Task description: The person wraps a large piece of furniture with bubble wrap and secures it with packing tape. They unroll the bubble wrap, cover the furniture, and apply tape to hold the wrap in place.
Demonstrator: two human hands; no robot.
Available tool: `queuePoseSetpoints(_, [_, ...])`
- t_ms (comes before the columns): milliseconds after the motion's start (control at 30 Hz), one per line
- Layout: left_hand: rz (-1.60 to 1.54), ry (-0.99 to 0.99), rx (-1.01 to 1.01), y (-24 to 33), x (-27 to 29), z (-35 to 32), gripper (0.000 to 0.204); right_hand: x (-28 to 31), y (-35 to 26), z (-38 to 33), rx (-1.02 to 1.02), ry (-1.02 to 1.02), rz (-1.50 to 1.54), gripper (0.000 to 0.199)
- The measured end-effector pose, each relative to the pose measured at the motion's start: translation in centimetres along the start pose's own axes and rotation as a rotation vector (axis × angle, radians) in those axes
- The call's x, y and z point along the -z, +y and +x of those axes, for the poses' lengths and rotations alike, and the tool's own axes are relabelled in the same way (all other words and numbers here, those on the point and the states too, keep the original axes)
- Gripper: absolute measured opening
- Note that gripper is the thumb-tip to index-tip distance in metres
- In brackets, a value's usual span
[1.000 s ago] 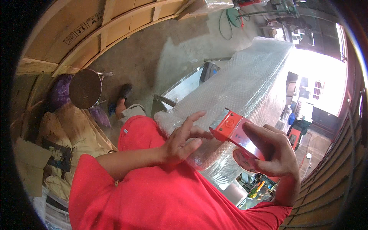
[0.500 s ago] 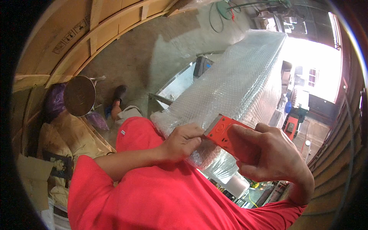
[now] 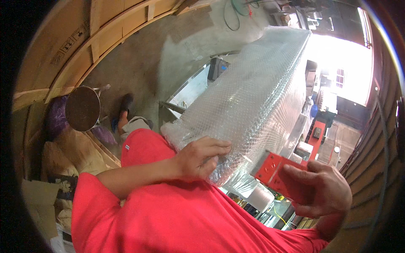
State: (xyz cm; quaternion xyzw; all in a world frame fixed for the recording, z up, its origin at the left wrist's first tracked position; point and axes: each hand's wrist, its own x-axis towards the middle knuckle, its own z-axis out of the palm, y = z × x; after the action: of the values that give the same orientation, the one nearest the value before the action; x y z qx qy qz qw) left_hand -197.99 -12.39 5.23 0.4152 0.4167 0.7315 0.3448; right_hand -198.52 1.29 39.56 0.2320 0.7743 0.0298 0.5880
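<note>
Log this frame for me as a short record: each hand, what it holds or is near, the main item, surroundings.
Left hand: fingers bent, over the near end of the bubble wrap; whether it grips anything is unclear
Right hand: holding a red tape dispenser
Dispenser position: right of the left hand, apart from it
Main item: long, bulky shape covered in clear bubble wrap; contents unclear
Left side: round stool, purple bag beside it
Upper right: bright opening
</note>
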Motion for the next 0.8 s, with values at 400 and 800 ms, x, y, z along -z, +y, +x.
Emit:
queuePoseSetpoints(400, [0.028, 0.041, 0.317, 1.5, -0.9, 3.7, 0.018, -3.8, -1.3, 3.0, 0.105, -0.024, -0.142, 0.051])
queuePoseSetpoints(800, [0.634, -0.200, 0.356, 5.5, -1.3, 7.2, 0.052, -9.6, 4.4, 0.5, -0.058, 0.811, 0.178, 0.078])
